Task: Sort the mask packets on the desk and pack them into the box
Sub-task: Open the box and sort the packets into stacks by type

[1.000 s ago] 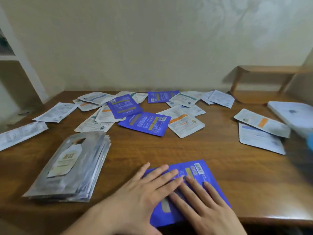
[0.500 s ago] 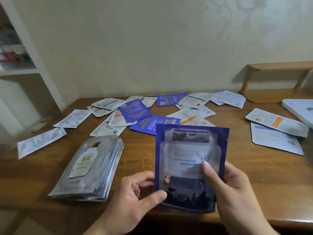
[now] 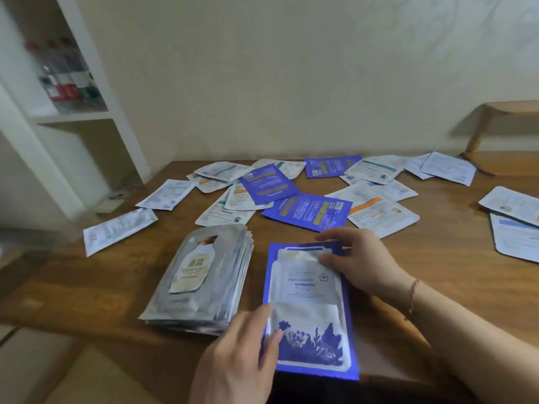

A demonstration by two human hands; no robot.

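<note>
Your left hand (image 3: 242, 354) pinches the near left edge of a blue mask packet (image 3: 309, 310), thumb on its face, and your right hand (image 3: 358, 260) pinches its far right corner, thumb on top and fingers curled behind. So each grip is closed on that one packet, which lies face up at the near edge of the wooden tabletop (image 3: 437, 275), its near end overhanging the rim.

Just left of your left grip sits a stack of silver packets (image 3: 204, 275), squared up and close beside the blue one. Beyond your right grip, loose packets are scattered across the far half of the tabletop: blue ones (image 3: 309, 211) face down among white ones (image 3: 379, 214), several overlapping. More white packets (image 3: 516, 225) lie well off to the right of your right grip.

The tabletop meets a pale wall (image 3: 291, 83). Far left stands a white shelf unit (image 3: 73, 112) holding blurred bottles; far right, a small wooden stand (image 3: 495, 118).
</note>
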